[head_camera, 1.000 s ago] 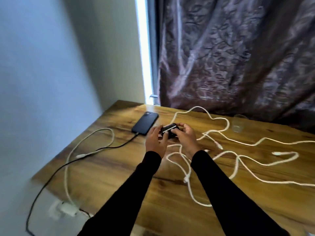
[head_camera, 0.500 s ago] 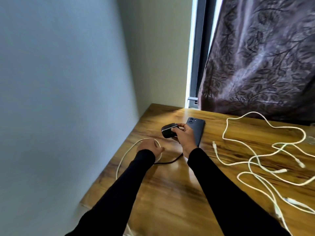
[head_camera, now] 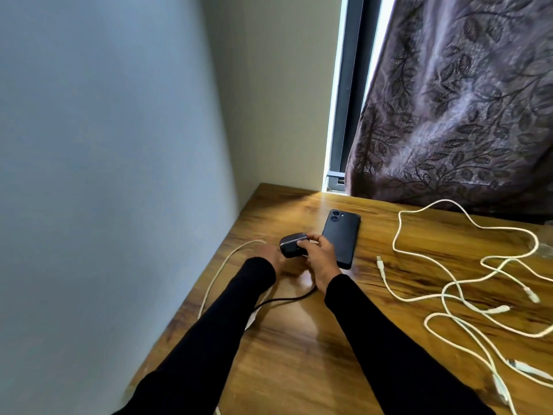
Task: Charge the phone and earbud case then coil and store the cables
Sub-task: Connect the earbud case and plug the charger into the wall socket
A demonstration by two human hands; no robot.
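A black phone (head_camera: 341, 238) lies face down on the wooden table (head_camera: 299, 354), near the back left corner. My right hand (head_camera: 321, 259) grips a black earbud case (head_camera: 291, 247) just left of the phone, a little above the tabletop. My left hand (head_camera: 273, 260) sits right under and beside the case, blurred and mostly hidden by its sleeve. A white cable (head_camera: 227, 265) arcs in from the table's left edge and ends at that hand. Passing under my wrists toward the phone is a thin black cable (head_camera: 287, 299).
Several loose white cables (head_camera: 449, 290) sprawl over the right half of the table, plugs lying free. A clear glass (head_camera: 544, 250) shows at the right edge. The wall runs along the table's left edge, and a dark curtain (head_camera: 463, 115) hangs behind.
Both hands held the case mid-table a second ago. My right hand then carried it left, beside the phone. My left hand went to the white cable and now sits up against the case.
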